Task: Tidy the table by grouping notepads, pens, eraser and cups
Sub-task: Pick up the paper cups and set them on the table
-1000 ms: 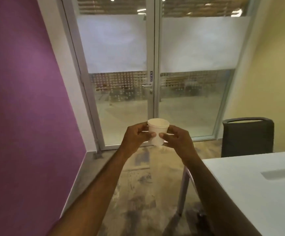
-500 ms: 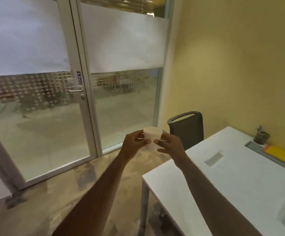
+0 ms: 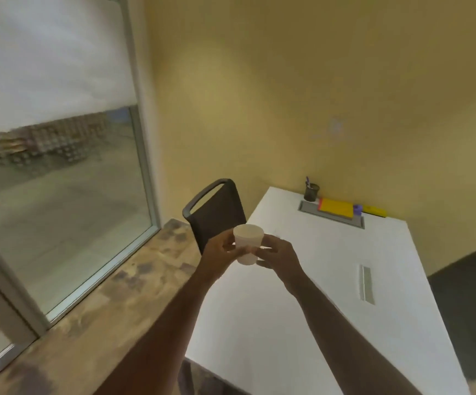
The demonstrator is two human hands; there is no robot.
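Note:
I hold a white paper cup (image 3: pixel 247 240) upright in the air between both hands, over the left edge of the white table (image 3: pixel 331 295). My left hand (image 3: pixel 219 252) grips its left side and my right hand (image 3: pixel 278 253) grips its right side. At the table's far end, against the yellow wall, stands a dark pen holder (image 3: pixel 311 191) with pens in it. Beside it lies a yellow notepad (image 3: pixel 336 207), then a small purple object (image 3: pixel 358 208) and a second yellow item (image 3: pixel 375 211).
A dark chair (image 3: pixel 217 209) stands at the table's far left corner, just behind the cup. A grey cable hatch (image 3: pixel 331 215) and a grey slot (image 3: pixel 365 283) are set into the tabletop. Glass door panels (image 3: pixel 60 195) fill the left; a dark surface (image 3: pixel 470 295) lies right.
My view has swung right from the glass door to the table, revealing its far end with the pen holder and notepads. Both hands have kept the cup between them.

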